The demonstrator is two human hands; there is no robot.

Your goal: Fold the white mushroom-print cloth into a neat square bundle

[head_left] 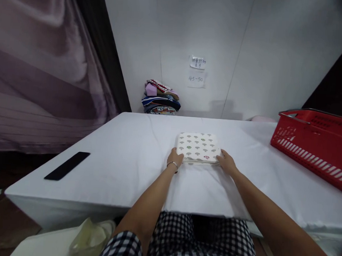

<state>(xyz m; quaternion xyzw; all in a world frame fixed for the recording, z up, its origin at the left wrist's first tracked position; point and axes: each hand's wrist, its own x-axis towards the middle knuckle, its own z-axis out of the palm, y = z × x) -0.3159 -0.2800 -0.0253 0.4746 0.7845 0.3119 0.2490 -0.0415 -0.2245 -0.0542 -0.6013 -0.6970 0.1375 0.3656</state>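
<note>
A folded white cloth (198, 144) with a small grey, green and red print lies flat on the white-covered table (123, 156). At its near left corner, my left hand (174, 158) grips the edge, the thumb on the fabric and a bracelet round the wrist. My right hand (227, 162) holds the near right corner in the same way. The fingers of both hands are partly hidden at the sides of the cloth. Along the near edge, stacked layers of the fold show.
A pile of folded clothes (161, 100) stands beyond the far edge. The red plastic basket (317, 141) sits at the right. On the left lies a flat black strip (68, 166). Two paper notes (197, 71) hang on the wall. Below the table is a lined bin (90, 239).
</note>
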